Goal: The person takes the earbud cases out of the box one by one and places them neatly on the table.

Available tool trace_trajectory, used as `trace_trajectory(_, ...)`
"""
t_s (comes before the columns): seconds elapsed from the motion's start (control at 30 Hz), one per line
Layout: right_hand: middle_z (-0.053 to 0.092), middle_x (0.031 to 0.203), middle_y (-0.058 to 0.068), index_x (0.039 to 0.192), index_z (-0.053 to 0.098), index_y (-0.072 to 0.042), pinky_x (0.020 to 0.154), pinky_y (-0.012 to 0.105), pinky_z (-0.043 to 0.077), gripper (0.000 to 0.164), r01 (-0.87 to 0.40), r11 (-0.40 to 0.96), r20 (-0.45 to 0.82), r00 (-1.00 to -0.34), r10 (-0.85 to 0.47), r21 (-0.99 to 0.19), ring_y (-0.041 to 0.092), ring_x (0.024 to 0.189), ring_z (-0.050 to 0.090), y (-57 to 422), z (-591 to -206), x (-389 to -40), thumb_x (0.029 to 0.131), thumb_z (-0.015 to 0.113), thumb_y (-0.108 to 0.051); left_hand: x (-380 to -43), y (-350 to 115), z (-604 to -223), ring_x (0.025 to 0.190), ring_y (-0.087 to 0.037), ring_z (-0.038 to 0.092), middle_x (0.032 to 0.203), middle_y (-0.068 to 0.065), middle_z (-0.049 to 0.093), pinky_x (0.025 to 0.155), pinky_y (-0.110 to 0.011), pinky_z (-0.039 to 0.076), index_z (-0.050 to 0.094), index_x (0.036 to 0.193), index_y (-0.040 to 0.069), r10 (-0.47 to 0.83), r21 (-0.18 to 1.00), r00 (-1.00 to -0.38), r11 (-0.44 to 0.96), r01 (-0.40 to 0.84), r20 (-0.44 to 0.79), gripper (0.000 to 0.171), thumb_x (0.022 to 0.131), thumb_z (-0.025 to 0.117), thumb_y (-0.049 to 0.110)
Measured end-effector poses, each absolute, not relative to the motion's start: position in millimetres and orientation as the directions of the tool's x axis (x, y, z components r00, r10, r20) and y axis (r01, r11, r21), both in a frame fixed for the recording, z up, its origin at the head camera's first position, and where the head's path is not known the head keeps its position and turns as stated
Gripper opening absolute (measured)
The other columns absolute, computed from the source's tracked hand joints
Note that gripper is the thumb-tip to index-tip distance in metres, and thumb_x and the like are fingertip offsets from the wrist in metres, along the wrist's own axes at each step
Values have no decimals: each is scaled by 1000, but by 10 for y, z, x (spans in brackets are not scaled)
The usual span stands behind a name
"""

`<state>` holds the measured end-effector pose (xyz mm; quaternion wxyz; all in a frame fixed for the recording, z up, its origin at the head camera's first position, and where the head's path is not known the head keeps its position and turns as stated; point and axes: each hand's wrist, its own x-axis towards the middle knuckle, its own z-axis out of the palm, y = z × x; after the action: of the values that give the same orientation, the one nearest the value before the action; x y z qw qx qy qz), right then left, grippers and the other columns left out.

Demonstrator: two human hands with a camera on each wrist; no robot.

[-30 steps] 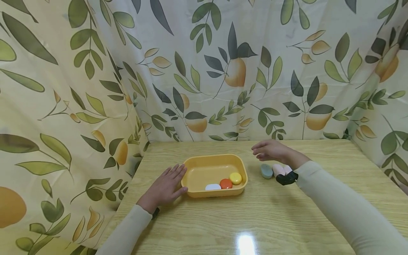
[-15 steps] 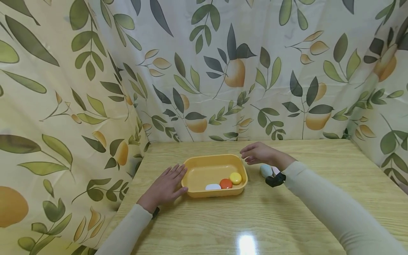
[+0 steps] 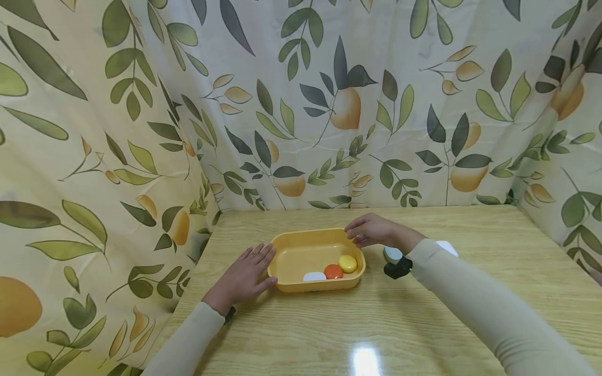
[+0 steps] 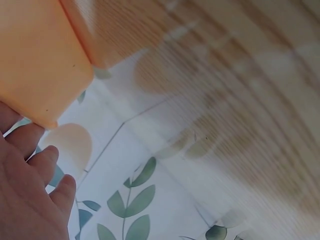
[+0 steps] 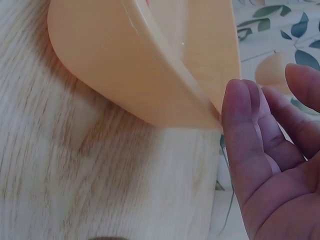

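A yellow-orange plastic tray stands on the table, with a white disc, a red disc and a yellow disc along its near side. My left hand rests at the tray's left end, fingers spread and fairly straight. At the far right corner is my right hand, its fingertips right at the rim. In the right wrist view those fingers bend loosely and hold nothing. A blue-green rounded piece lies right of the tray, partly hidden by my right wrist.
A white flat piece peeks out behind my right sleeve on the wooden table. Curtains printed with leaves and fruit enclose the table at the back and on both sides.
My right hand has moved left from above the loose pieces to the tray's far right corner. The pink pieces are now hidden behind its wrist and sleeve. My left hand stays put.
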<state>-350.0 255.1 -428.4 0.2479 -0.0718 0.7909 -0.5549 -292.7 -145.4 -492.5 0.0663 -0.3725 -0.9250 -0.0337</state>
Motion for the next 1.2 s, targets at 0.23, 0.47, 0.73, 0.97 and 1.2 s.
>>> trace_trajectory(0.23,58,119,28,132,50,13,81,37,56,42,165,384,-322,-862,-391,-909,26,90,62,2486,-4288,-3519,97,58,-10,-2926,-1455,-4930,147,-28,14,161,-6,15,117,-47,11,19,156,10,676,32,-724,727,686,137,78,100,28,63)
trace_trajectory(0.47,59,119,27,132,50,13,82,38,56,43,157,382,-325,-844,-426,-910,29,94,62,2377,-4302,-3501,96,59,-9,-2927,-1460,-4935,147,-28,14,161,-5,16,117,-46,12,19,156,10,673,39,-726,729,683,140,78,100,28,62)
trace_trajectory(0.73,58,119,29,130,52,13,83,39,56,40,173,376,-342,-826,-448,-910,27,92,63,2280,-4357,-3500,97,59,-9,-2932,-1460,-4935,146,-29,15,161,-7,17,116,-48,13,19,156,9,678,33,-720,724,689,145,78,100,28,62)
trace_trajectory(0.97,60,115,27,128,53,14,83,40,56,38,172,380,-350,-810,-471,-909,36,101,62,2148,-4380,-3480,97,58,-8,-2939,-1464,-4942,146,-30,16,160,-8,18,116,-48,14,20,156,7,681,36,-713,719,694,166,76,101,31,60)
trace_trajectory(1.2,63,109,22,125,56,13,82,41,56,36,175,365,-348,-801,-488,-914,29,92,64,2015,-4477,-3483,95,60,-7,-2955,-1470,-4983,146,-28,15,160,-8,17,116,-47,15,19,156,8,684,25,-710,717,697,165,77,101,31,60)
